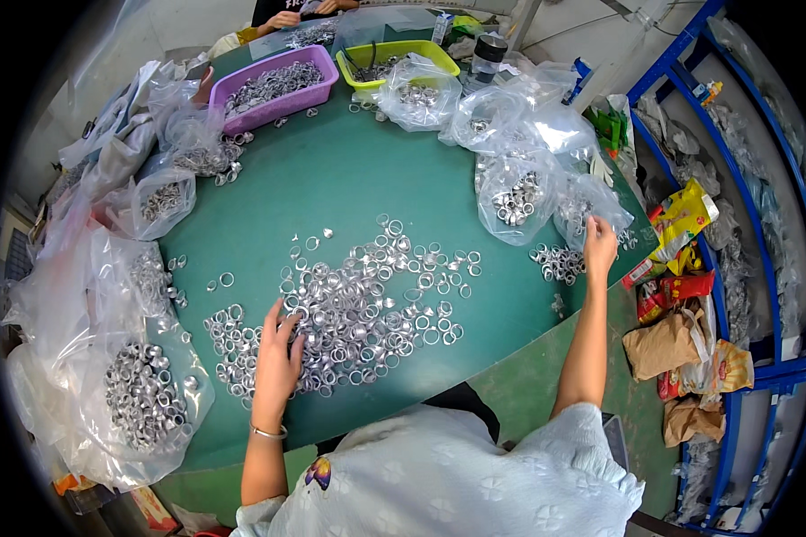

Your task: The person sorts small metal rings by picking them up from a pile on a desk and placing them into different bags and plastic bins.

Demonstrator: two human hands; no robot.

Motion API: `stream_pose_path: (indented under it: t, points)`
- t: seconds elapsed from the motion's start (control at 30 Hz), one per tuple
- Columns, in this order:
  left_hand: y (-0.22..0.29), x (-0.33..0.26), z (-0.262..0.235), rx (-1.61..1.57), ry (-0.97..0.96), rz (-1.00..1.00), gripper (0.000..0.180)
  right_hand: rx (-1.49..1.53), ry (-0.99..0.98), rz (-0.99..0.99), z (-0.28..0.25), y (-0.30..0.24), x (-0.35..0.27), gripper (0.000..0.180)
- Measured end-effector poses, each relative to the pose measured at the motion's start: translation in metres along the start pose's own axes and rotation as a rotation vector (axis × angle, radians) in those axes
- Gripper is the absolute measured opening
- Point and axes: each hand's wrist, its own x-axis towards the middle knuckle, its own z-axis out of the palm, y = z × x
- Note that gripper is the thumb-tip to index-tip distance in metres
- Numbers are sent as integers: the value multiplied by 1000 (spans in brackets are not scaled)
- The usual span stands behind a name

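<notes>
A broad heap of silver metal rings (pixel 345 309) is spread over the green table (pixel 349 170) in front of me. My left hand (pixel 280 352) rests at the heap's left part, fingers apart among the rings and gripping none that I can see. Out to the right, my right hand (pixel 600 248) is at the mouth of a clear plastic bag (pixel 613 201), fingers pinched together. What they hold, if anything, is too small to make out. Beside that hand lies a smaller pile of rings (pixel 560 264).
At the back stand a purple basin (pixel 273 89) and a yellow-green basin (pixel 349 70) with metal pieces. Clear bags of rings (pixel 143 394) line the left edge, more (pixel 515 201) the right. Blue shelving (pixel 734 161) rises at right. Another person's hands (pixel 300 16) work at the far end.
</notes>
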Motion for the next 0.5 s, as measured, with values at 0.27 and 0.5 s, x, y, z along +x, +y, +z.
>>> stream_pose_path:
  t: [0.27, 0.5]
  points:
    - [-3, -12, 4, 10, 64, 22, 34, 531, -36, 75, 10, -19, -14, 34]
    - [4, -38, 3, 69, 62, 149, 46, 851, -1037, 30, 4, -176, -144, 19]
